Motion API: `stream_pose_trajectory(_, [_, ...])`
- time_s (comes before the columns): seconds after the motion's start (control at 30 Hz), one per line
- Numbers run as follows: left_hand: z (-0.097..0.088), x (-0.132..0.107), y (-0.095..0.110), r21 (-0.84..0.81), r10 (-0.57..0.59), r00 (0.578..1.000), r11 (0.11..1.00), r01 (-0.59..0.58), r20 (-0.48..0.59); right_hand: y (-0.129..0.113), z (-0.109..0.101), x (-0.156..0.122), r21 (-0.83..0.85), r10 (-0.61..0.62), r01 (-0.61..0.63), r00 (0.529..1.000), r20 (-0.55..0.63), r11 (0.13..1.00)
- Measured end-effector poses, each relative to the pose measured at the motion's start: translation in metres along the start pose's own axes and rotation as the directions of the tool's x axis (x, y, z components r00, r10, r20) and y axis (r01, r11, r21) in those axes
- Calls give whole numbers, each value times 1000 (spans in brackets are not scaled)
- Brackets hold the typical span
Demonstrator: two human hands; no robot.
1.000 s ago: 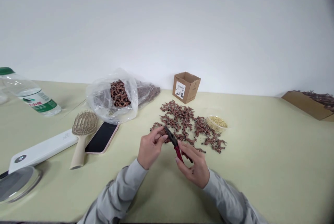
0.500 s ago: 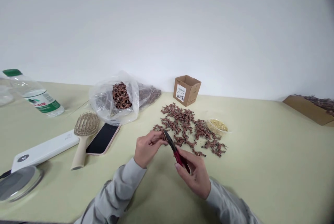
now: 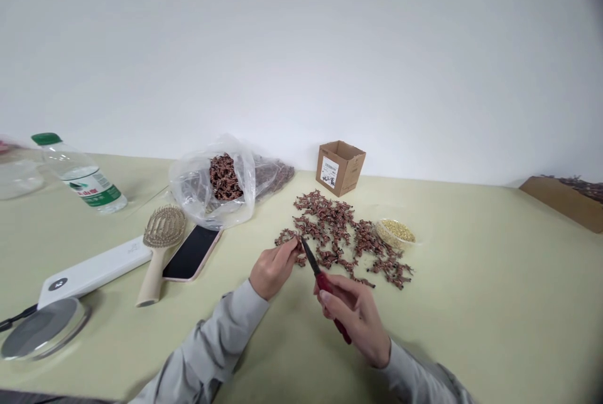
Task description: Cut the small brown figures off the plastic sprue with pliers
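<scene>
My right hand [image 3: 355, 316] is wrapped round pliers [image 3: 324, 281] with red handles and dark jaws, which point up and to the left. The jaw tips sit right beside the fingertips of my left hand [image 3: 274, 267]. Those fingers are pinched at the near left edge of a loose pile of small brown animal-shaped figurines [image 3: 330, 218]. A brown figurine [image 3: 299, 243] shows partly at the left fingertips, its shape mostly hidden. Behind the pile's right side is a clear tub [image 3: 396, 244] of tiny gold-coloured pieces [image 3: 396, 229].
An open cardboard box [image 3: 336, 171] stands by the wall. Left of it lies a clear plastic bag [image 3: 188, 200] of brown figurines. Farther left are a phone [image 3: 193, 253], hairbrush [image 3: 151, 278], white power bank [image 3: 98, 267], round glass-like disc [image 3: 42, 332] and water bottle [image 3: 89, 184]. Another cardboard box [image 3: 560, 200] sits far right.
My left hand has turned so its back faces up, its fingertips lower toward the pile. The pliers have rolled in my right hand and their handles look closer together. The view has shifted slightly.
</scene>
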State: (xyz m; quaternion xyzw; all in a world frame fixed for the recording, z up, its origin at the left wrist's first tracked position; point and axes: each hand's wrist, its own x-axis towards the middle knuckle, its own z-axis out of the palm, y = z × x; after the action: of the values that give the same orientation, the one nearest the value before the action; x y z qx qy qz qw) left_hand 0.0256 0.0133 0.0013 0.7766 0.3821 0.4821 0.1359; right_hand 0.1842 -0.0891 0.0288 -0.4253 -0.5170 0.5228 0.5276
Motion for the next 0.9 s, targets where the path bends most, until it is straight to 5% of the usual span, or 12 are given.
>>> stream_pose_trajectory(0.23, [-2,13,-13,151,330,938,927,-343,103,-5,6,1,289,68,-58,997,-24,956])
stream_pose_trajectory(0.4, [-14,36,-12,187,590,742,728,-659,319,-16,7,2,458,132,-110,991,-17,882])
stream_pose_trajectory(0.57, [-19,57,-5,189,682,540,521,-832,494,-17,4,5,533,195,-164,981,-3,830])
stream_pose_trajectory(0.9, [-12,80,-6,109,684,330,345,-932,651,-22,-11,16,623,286,-305,949,133,721])
